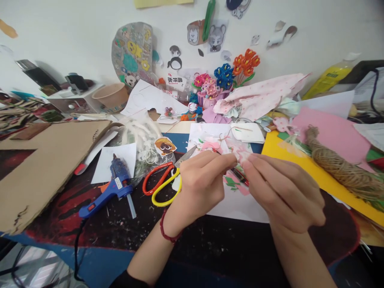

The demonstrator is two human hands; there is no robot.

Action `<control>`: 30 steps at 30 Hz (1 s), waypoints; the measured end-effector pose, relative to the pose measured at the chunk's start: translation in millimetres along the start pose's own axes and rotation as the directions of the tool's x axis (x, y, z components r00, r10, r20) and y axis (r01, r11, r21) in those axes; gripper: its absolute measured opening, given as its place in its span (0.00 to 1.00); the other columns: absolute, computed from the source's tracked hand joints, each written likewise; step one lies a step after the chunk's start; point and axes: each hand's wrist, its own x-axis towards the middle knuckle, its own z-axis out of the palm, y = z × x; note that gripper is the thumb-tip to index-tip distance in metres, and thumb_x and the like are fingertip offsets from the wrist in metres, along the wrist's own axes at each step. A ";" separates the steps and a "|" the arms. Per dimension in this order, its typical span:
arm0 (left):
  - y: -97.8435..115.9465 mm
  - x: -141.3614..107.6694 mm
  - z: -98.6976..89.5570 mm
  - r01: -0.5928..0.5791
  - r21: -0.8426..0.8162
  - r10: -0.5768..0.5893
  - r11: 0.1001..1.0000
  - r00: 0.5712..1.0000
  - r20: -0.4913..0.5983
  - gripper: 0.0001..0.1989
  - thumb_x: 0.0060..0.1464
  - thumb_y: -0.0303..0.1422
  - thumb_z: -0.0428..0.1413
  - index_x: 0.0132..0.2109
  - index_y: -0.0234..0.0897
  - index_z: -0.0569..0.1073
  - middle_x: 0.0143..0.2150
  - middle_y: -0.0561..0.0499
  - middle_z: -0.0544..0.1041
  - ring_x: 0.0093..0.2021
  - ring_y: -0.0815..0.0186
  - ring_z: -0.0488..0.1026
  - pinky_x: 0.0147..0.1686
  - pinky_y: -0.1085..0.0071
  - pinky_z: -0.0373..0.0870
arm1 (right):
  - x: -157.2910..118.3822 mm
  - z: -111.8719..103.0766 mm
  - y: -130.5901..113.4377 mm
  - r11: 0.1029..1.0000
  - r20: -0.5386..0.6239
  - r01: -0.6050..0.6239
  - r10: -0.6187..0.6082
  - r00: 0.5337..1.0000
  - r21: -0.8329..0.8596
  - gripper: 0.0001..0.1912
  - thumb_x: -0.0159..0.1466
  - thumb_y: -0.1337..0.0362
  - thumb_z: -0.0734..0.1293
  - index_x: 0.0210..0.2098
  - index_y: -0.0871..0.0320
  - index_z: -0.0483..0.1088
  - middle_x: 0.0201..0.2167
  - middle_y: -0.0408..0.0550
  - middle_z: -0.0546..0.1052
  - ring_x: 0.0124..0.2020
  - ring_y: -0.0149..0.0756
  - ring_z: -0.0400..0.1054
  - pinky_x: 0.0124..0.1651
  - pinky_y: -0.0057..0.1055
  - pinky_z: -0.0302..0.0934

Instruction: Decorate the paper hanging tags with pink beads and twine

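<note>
My left hand (pixel 204 180), with a dark red cord round its wrist, and my right hand (pixel 283 188) meet fingertip to fingertip. Both pinch a small pale pink piece (pixel 240 154), mostly covered by the fingers. Beneath them lies a white paper sheet (pixel 237 206) with pink and green scraps (pixel 232 182) and a dark pen-like tool (pixel 239 175) on it. Scissors (pixel 163 184) with one red and one yellow handle rest beside my left hand, their blades partly behind it.
A blue glue gun (pixel 117 180) lies on white paper at the left, near brown cardboard (pixel 57 156). Twine (pixel 339 168) lies on yellow card (pixel 271 146) at the right. Beaded flowers (pixel 223 76) stand at the back, by the wall.
</note>
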 end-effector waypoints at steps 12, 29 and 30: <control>6.9 -0.2 -0.9 0.005 -0.136 -0.012 0.991 0.999 -0.045 0.15 0.54 0.14 0.47 0.36 0.32 0.75 0.24 0.55 0.72 0.24 0.76 0.66 0.26 0.77 0.63 | 1.3 -9.0 -11.6 0.999 0.044 -0.041 0.040 0.998 0.035 0.18 0.52 0.80 0.75 0.41 0.64 0.77 0.41 0.50 0.80 0.47 0.42 0.77 0.53 0.34 0.74; 8.3 -1.6 0.5 -0.020 -0.063 0.013 0.998 0.994 -0.110 0.16 0.53 0.14 0.46 0.35 0.33 0.75 0.23 0.56 0.69 0.22 0.76 0.63 0.23 0.77 0.59 | 2.0 -8.0 -17.0 0.982 0.077 -0.124 0.114 0.991 0.141 0.14 0.57 0.79 0.72 0.43 0.66 0.77 0.44 0.52 0.80 0.49 0.43 0.76 0.50 0.36 0.75; 8.5 -1.7 0.4 -0.018 -0.057 0.011 0.998 0.994 -0.109 0.16 0.53 0.15 0.46 0.35 0.34 0.75 0.23 0.56 0.69 0.22 0.76 0.63 0.22 0.77 0.59 | 1.8 -7.6 -17.4 0.980 0.078 -0.133 0.122 0.989 0.150 0.13 0.58 0.79 0.71 0.43 0.66 0.77 0.44 0.53 0.80 0.49 0.43 0.76 0.50 0.36 0.75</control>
